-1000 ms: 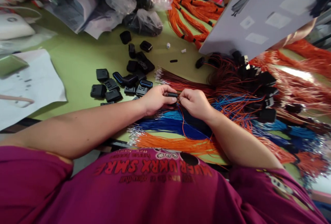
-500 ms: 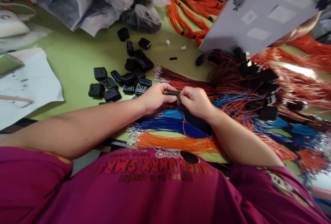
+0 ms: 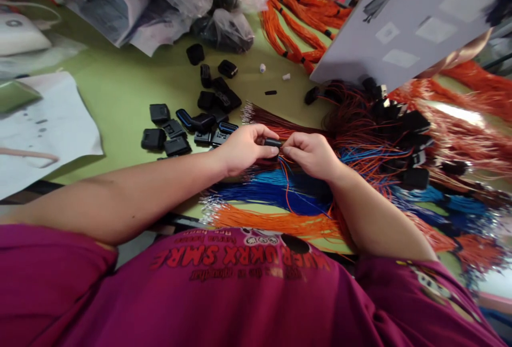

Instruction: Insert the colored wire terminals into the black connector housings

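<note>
A black connector housing (image 3: 272,143) is pinched between the thumb and fingers of my left hand (image 3: 245,149). Close against its right end, my right hand (image 3: 310,154) is closed in a pinch on a thin wire, largely covered by the fingertips. Orange and blue wires hang from the connector toward the table. Under and around my hands lie bundles of brown wires (image 3: 280,123), dark blue wires (image 3: 256,192) and orange wires (image 3: 272,220), with bright metal terminals at their left ends.
Several loose black connectors (image 3: 176,145) lie left of my hands. Wired black connectors (image 3: 416,123) are heaped at the right. A grey board (image 3: 384,26) stands at the back right, near orange wire bundles (image 3: 296,10). Plastic bags (image 3: 228,26) and a paper sheet (image 3: 76,117) occupy the left side.
The whole view has shifted slightly. Both hands stay together at the connector, with the right hand a little farther from the left and the connector more exposed.
</note>
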Demonstrator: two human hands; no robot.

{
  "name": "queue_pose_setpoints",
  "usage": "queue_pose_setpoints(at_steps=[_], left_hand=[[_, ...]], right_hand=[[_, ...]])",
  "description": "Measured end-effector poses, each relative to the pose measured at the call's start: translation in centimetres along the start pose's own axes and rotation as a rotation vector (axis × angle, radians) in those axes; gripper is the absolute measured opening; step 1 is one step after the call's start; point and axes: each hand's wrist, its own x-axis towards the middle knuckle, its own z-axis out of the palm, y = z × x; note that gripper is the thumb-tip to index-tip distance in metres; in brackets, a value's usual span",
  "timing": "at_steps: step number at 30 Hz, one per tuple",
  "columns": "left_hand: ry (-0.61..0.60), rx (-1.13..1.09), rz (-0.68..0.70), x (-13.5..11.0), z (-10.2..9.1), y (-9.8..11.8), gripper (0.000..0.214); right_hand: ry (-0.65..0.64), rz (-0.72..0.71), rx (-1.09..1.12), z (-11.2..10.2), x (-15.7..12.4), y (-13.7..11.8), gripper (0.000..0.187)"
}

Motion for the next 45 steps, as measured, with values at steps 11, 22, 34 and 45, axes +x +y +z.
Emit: queue_pose_setpoints(at_steps=[11, 22, 34, 45], left_hand=[[-0.035, 0.008, -0.028, -0.5, -0.2, 0.1, 0.022], [-0.074, -0.119, -0.059, -0.8, 0.0, -0.1, 0.024], [-0.182, -0.353, -0.080, -0.5, -0.1, -0.6, 0.020], [-0.220, -0.370, -0.069, -0.3, -0.4, -1.1, 0.027]], right_hand=[[0.004, 0.028, -0.477, -3.7, 4.8, 1.7, 0.025], [0.094, 0.087, -0.675, -3.2, 6.3, 2.5, 0.024], [0.046, -0.227, 0.006, -2.1, 0.8, -2.4, 0.018], [0.160, -0.187, -0.335, -0.4, -2.1, -1.1, 0.025]])
